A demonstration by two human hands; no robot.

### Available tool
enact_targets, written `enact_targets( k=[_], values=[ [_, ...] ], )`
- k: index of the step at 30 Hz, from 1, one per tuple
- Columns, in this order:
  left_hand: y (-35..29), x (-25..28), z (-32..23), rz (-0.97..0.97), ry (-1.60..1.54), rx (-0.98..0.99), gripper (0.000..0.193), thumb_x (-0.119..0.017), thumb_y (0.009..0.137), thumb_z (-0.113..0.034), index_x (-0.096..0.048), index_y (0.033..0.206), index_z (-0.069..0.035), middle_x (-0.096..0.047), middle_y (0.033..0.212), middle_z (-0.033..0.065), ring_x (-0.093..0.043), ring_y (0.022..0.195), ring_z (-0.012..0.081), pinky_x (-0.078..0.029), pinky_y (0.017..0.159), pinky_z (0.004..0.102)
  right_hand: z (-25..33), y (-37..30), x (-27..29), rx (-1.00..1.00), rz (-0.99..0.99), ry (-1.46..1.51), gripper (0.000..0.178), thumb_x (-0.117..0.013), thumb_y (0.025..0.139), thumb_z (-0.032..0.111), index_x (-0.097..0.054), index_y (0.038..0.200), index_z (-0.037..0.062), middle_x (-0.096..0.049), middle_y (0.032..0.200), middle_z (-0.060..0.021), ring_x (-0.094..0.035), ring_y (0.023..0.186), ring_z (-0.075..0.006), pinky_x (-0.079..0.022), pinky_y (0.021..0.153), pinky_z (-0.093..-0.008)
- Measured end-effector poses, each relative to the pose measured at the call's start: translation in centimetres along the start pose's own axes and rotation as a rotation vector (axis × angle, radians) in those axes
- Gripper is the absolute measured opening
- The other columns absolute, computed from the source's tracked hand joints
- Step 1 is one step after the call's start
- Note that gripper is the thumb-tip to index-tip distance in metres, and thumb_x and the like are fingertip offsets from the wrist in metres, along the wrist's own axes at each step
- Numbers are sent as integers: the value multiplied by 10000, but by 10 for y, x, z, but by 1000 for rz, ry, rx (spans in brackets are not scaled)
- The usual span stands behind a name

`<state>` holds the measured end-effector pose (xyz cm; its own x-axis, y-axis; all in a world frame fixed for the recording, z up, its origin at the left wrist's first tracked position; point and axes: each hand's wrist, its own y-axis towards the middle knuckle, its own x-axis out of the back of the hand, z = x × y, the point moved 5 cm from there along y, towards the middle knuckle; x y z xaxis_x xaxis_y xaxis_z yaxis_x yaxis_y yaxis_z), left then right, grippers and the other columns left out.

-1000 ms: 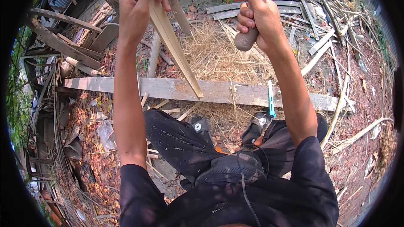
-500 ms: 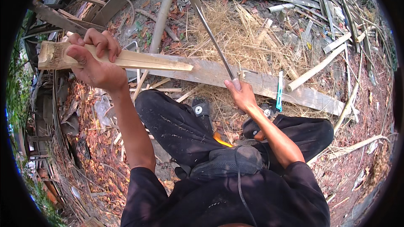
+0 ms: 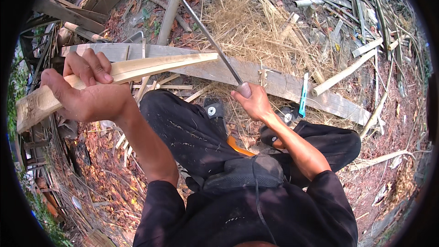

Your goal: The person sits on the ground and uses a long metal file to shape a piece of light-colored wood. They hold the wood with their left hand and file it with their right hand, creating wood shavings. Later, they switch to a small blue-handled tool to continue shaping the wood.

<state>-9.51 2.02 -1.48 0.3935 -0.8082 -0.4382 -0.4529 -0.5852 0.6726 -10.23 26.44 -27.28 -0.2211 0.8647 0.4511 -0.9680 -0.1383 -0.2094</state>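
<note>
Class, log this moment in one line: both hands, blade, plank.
left hand: grips pale wood; right hand: holds knife handle; blade: by wood's tip, contact unclear; plank: blue cutter across it

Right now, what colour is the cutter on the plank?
The cutter is mostly light blue; head view shows best.

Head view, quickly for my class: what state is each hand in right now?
Left hand: closed, holding a piece of wood.
Right hand: closed, holding a long knife.
</note>
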Motion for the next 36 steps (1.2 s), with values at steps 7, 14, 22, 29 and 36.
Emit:
enact_targets(
  k=[7, 14, 22, 29, 36],
  values=[
    [-12, -3, 1, 33, 102, -3, 382, -424, 955, -329, -285, 671, -114, -264, 496, 5, -230, 389, 85, -200, 390, 231, -34, -7, -6, -106, 59, -40, 365, -677, 773, 337, -620, 726, -20, -605, 603, -167, -602, 576, -277, -450, 565, -399],
    [-9, -3, 5, 49, 103, -86, 253, -441, 906, -231, -296, 737, -110, -249, 490, 8, -208, 370, 81, -185, 363, 219, -91, -16, -33, -119, 129, -145, 338, -660, 754, 305, -617, 773, -29, -626, 692, -217, -633, 694, -365, -472, 650, -444],
    [-11, 12, 2, 11, 118, -108, 182, -415, 862, -144, -288, 740, -100, -250, 491, 12, -203, 353, 73, -190, 348, 206, 71, -2, 41, 289, -213, 295, 224, -679, 796, 140, -576, 676, -18, -517, 500, -36, -474, 489, -61, -375, 452, -267],
    [-24, -14, -2, 92, 90, -161, 147, -435, 799, -77, -289, 812, -86, -245, 495, 26, -204, 360, 76, -182, 326, 215, -145, -13, -34, -331, 114, -325, 370, -637, 705, 273, -618, 765, -91, -623, 740, -275, -654, 742, -356, -500, 726, -420],
    [-32, -1, -9, 49, -46, -141, 163, -474, 737, -17, -339, 808, -71, -275, 497, 5, -204, 371, 54, -216, 327, 196, -164, -19, -45, -365, 116, -297, 373, -637, 695, 265, -641, 817, -87, -635, 802, -298, -650, 821, -390, -499, 748, -418]
  ],
)
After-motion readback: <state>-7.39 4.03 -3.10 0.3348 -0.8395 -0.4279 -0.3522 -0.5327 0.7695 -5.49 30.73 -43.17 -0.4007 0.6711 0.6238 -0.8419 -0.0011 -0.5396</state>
